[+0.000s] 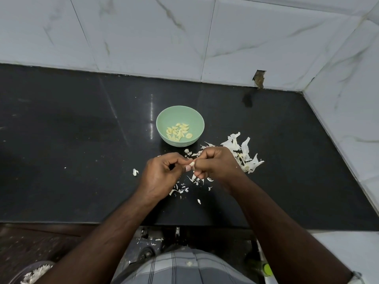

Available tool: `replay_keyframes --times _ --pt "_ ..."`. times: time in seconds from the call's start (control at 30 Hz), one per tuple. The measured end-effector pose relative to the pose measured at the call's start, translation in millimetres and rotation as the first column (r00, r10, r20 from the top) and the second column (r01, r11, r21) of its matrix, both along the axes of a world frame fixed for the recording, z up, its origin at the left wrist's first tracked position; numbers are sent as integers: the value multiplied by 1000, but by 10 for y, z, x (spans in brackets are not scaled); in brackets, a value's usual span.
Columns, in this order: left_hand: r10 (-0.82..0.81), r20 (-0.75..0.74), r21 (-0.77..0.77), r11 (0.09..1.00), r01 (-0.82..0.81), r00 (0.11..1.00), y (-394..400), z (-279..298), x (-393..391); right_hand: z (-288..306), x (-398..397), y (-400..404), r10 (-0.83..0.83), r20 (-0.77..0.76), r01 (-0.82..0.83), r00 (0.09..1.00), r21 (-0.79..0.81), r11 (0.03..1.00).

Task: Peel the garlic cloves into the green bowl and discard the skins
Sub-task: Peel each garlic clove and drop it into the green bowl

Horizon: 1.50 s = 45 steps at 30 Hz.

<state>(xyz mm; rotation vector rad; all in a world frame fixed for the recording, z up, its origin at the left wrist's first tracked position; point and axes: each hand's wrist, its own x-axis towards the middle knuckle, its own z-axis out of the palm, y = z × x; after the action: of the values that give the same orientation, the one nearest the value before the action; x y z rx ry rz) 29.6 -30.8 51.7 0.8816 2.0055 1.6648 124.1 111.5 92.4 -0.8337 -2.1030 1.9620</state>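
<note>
Right now both hands meet above the middle of the black counter [61,140], the left hand [162,175] and right hand [215,165] each pinching one small garlic clove [192,163] between fingertips. Just beyond them, toward the counter's back edge, sits the green bowl [164,119] holding peeled cloves [178,131]. Papery skins [244,152] lie scattered beside and under the hands.
</note>
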Motion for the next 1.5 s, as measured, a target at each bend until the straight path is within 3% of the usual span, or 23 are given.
replay_keyframes --times 0.33,0.73,0.97,1.13,1.3,1.5 --pt "52 107 6 999 -53 993 34 18 -42 -6 -6 75 55 -4 -55 998 -43 998" --pt "43 44 -21 999 -42 998 25 6 -41 -4 -60 51 7 -5 -7 1000 62 998" --pt "47 44 -5 999 -47 998 28 31 -47 1 -61 74 33 -2 -33 999 17 999" --pt "36 14 -15 999 -36 999 11 39 -51 -12 -50 73 44 -11 -43 999 113 993" --pt "53 27 -9 999 -52 998 22 64 -48 12 -32 78 65 -50 -63 997 45 997" --pt "23 182 37 999 -30 983 45 103 25 -39 -32 39 26 -25 -18 999 284 959"
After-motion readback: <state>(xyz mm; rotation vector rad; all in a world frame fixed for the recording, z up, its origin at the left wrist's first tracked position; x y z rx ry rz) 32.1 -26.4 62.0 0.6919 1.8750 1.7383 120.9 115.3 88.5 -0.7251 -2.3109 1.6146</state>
